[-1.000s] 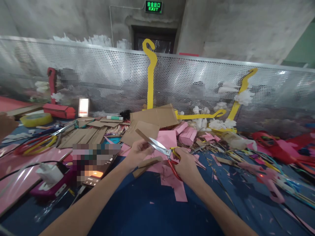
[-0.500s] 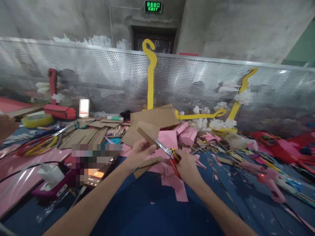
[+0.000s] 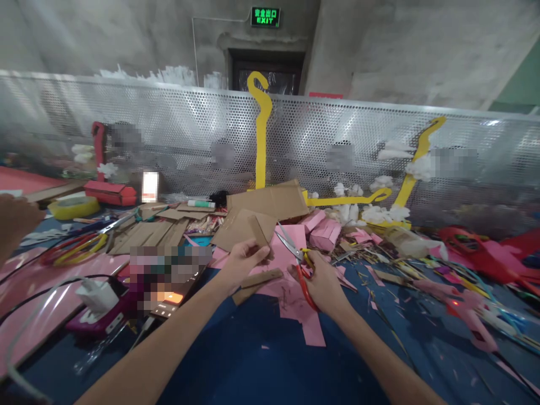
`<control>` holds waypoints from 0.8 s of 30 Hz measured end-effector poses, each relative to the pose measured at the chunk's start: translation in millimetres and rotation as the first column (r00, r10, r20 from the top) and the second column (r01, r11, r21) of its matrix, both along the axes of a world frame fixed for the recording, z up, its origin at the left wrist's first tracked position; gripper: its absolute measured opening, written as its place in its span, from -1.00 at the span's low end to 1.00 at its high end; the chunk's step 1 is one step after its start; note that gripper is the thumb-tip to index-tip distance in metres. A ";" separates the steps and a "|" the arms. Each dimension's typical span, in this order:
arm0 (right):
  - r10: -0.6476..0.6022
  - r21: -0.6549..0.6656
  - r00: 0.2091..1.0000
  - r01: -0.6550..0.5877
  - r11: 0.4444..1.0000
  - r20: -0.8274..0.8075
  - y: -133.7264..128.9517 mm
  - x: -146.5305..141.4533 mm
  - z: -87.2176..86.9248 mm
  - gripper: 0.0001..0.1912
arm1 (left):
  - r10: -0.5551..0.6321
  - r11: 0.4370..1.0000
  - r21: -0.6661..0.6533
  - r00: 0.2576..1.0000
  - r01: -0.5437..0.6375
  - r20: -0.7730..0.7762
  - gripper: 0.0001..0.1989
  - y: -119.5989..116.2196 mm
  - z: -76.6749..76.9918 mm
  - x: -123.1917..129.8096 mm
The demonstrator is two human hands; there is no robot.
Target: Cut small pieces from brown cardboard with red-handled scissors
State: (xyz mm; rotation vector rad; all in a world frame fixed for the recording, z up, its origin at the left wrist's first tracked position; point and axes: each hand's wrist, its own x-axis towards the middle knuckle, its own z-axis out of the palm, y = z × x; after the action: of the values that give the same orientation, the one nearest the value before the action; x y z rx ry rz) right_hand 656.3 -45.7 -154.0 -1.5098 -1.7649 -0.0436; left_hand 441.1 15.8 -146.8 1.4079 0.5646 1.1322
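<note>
Between the thumb and fingers of my left hand (image 3: 248, 259) is a narrow cardboard strip (image 3: 255, 229), its upper end sticking up in front of a larger cardboard piece (image 3: 236, 225). My right hand (image 3: 323, 281) is closed round the red and yellow handles of the scissors (image 3: 290, 245). Their blades are slightly parted and point up and left, a little to the right of the strip and not touching it. Pink paper (image 3: 310, 323) lies beneath both hands, with another cardboard strip (image 3: 255, 281) on it.
A pink glue gun (image 3: 472, 318) lies at the right. At the left are a purple power strip (image 3: 97, 320), a phone (image 3: 172, 295), yellow tape (image 3: 73, 208) and another person's hand (image 3: 19, 225). Yellow hooked shapes (image 3: 261, 146) stand before a perforated metal panel (image 3: 189, 124).
The scissor blades have come away from the strip, and my right hand has shifted slightly right. The strip in my left hand is more upright. The whole view has moved a little.
</note>
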 end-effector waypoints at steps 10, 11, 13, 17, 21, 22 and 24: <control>0.028 -0.029 0.999 -0.028 0.999 -0.020 2.6 -0.3 -4.7 -0.75 | 0.040 0.999 0.000 0.999 -0.040 -0.032 -0.62 -3.7 5.3 -0.6; 0.030 -0.034 0.999 -0.031 0.999 -0.030 3.1 -0.4 -6.0 -0.75 | 0.059 0.998 -0.011 0.998 -0.059 -0.026 -0.61 -2.0 4.1 -0.4; 0.032 -0.064 0.998 -0.036 0.997 -0.063 4.5 -0.5 -9.5 -0.73 | 0.092 0.995 -0.038 0.996 -0.093 -0.016 -0.59 2.1 0.6 0.2; 0.039 -0.131 0.992 -0.055 0.990 -0.120 7.7 0.2 -15.4 -0.70 | 0.097 0.994 -0.058 0.995 -0.096 0.009 -0.60 5.8 -3.3 2.4; 0.035 -0.141 0.989 -0.055 0.988 -0.142 6.3 0.6 -11.4 -0.67 | 0.068 0.996 -0.053 0.998 -0.067 0.011 -0.65 -0.4 1.9 4.0; 0.027 -0.144 0.989 -0.048 0.988 -0.147 5.1 0.3 -9.0 -0.66 | 0.064 0.997 -0.053 0.998 -0.063 0.009 -0.66 -2.2 3.7 3.9; 0.016 -0.147 0.988 -0.039 0.988 -0.153 2.4 -0.7 -4.0 -0.64 | 0.063 0.997 -0.052 0.998 -0.062 0.005 -0.69 -4.6 6.4 3.2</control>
State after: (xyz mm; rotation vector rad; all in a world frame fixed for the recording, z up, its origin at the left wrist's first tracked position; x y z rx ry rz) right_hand 655.5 -43.4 -158.0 -1.5514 -1.6978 0.2172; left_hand 444.3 11.2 -140.4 1.3497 0.6326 1.1638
